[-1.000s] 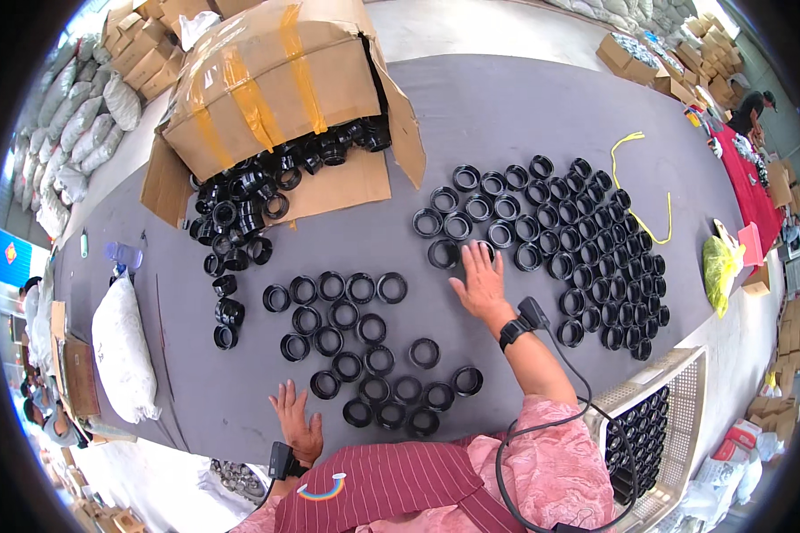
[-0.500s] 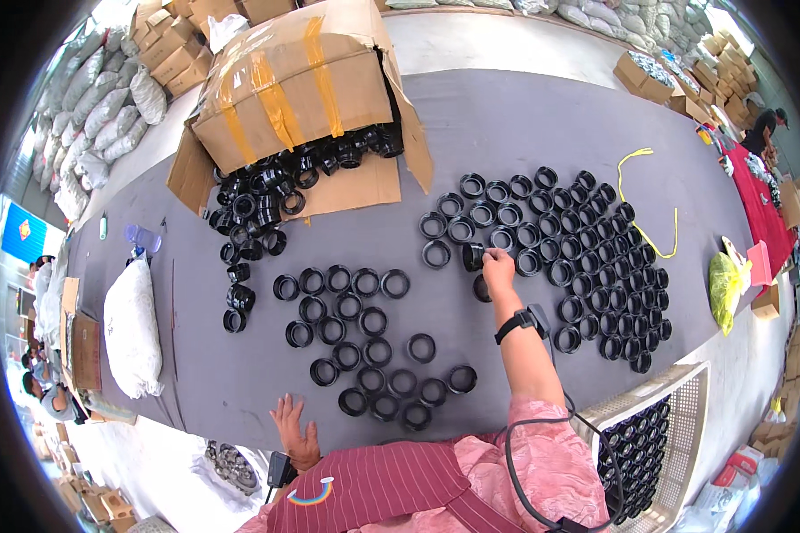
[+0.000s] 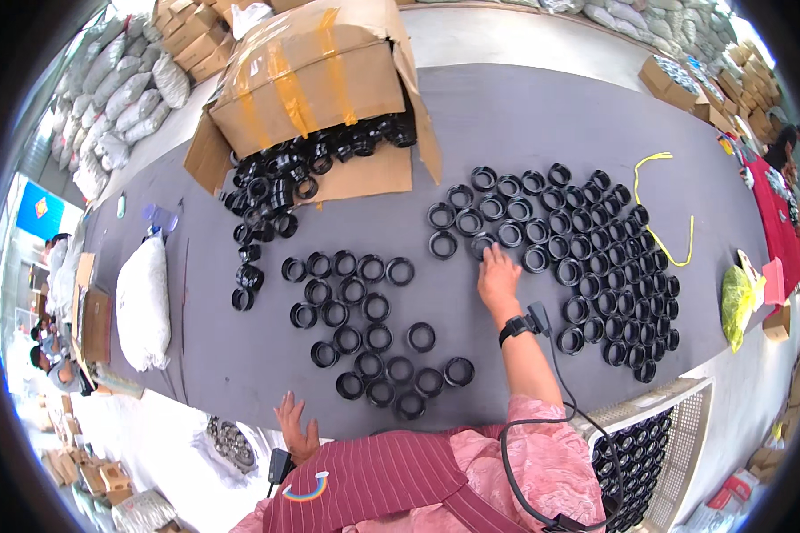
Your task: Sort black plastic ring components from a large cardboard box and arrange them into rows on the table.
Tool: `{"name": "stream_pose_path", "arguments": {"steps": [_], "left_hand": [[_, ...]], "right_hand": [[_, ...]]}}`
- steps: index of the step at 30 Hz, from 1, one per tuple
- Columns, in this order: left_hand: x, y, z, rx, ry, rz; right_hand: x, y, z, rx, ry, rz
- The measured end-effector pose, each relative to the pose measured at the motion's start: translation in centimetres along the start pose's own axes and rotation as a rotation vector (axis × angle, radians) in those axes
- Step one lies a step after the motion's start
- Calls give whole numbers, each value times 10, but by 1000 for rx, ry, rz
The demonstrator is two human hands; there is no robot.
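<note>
My right hand point(image 3: 500, 277) reaches out over the grey table, its fingertips at the near rim of a black ring point(image 3: 482, 244) that lies flat. The palm side is hidden, so a further ring under it cannot be made out. That ring sits at the left side of a large cluster of upright-facing black rings point(image 3: 580, 219). My left hand point(image 3: 299, 430) rests at the table's near edge with its fingers spread, holding nothing. Between my hands lies a looser group of black rings point(image 3: 379, 338), flat on the table.
A tipped cardboard box point(image 3: 311, 84) spills a heap of black rings point(image 3: 276, 191) at the far left. A white sack point(image 3: 143, 302) lies on the left. Yellow cord point(image 3: 637, 182) and a yellow bag point(image 3: 736, 298) are at the right. A crate point(image 3: 684, 453) of rings stands beside me.
The ring at my right fingertips stood on its side and now lies flat among the cluster. A second ring near that hand no longer shows. The whole view has shifted slightly.
</note>
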State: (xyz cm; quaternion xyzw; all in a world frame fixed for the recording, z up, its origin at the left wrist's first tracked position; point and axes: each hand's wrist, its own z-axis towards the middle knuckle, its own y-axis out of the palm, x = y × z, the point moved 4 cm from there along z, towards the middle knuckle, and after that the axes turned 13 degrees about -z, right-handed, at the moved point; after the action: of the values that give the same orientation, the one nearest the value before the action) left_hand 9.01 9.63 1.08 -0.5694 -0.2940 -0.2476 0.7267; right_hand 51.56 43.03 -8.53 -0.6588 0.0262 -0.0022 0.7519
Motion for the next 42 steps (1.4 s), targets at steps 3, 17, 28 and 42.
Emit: {"name": "stream_pose_path", "arguments": {"steps": [3, 17, 28, 42], "left_hand": [[4, 0, -7, 5, -27, 6], [-2, 6, -50, 6, -114, -1], [-43, -2, -31, -137, 39, -140], [-121, -61, -68, -174, 131, -118]], "right_hand": [[6, 0, 8, 75, 24, -2], [-243, -67, -198, -243, -1052, 353], [-200, -38, -240, -159, -927, 24], [-95, -35, -196, -32, -466, -117]]}}
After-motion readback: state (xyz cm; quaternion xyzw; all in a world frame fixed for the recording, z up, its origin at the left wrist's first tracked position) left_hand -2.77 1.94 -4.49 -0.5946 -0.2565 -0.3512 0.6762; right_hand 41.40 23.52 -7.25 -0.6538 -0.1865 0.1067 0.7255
